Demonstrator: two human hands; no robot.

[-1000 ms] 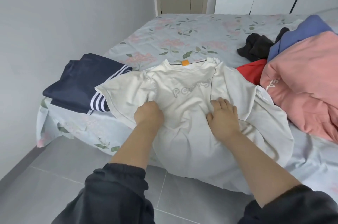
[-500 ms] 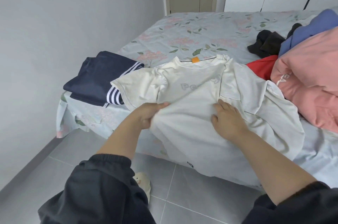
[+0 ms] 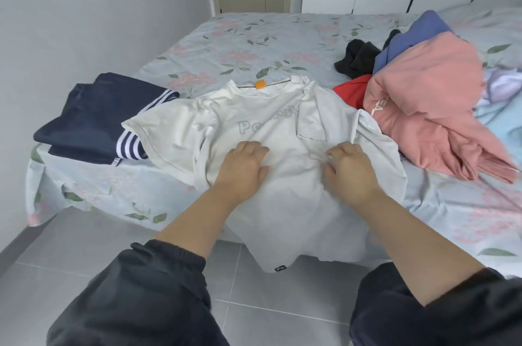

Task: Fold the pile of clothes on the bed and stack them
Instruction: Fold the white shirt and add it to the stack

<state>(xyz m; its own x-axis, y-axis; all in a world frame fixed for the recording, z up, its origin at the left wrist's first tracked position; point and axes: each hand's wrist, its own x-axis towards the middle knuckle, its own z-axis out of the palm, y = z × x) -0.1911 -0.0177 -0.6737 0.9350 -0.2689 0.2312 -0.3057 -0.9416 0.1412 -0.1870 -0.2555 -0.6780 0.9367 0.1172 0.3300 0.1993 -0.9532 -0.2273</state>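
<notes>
Head view, and there we had the cream-white short-sleeved T-shirt [image 3: 293,176] spread front up on the near edge of the bed with the pale blue floral sheet [image 3: 254,43]. Its collar, with a small orange tag [image 3: 260,84], pointed away from us, and its hem hung over the edge above the grey tiled floor [image 3: 84,255]. Both hands were down on the shirt below its grey lettering, set apart from each other. The left hand [image 3: 243,167] pressed on the cloth with its fingers lightly bent. The right hand [image 3: 348,173] had its fingers curled into the fabric, which puckered around them. To the left lay a folded navy garment with white stripes [image 3: 96,116], the shirt's sleeve overlapping it. To the right sat the unfolded heap: a salmon-pink top [image 3: 423,97] touching the shirt, a blue piece [image 3: 418,32], a red one [image 3: 353,91] and a black one [image 3: 356,58] behind.
</notes>
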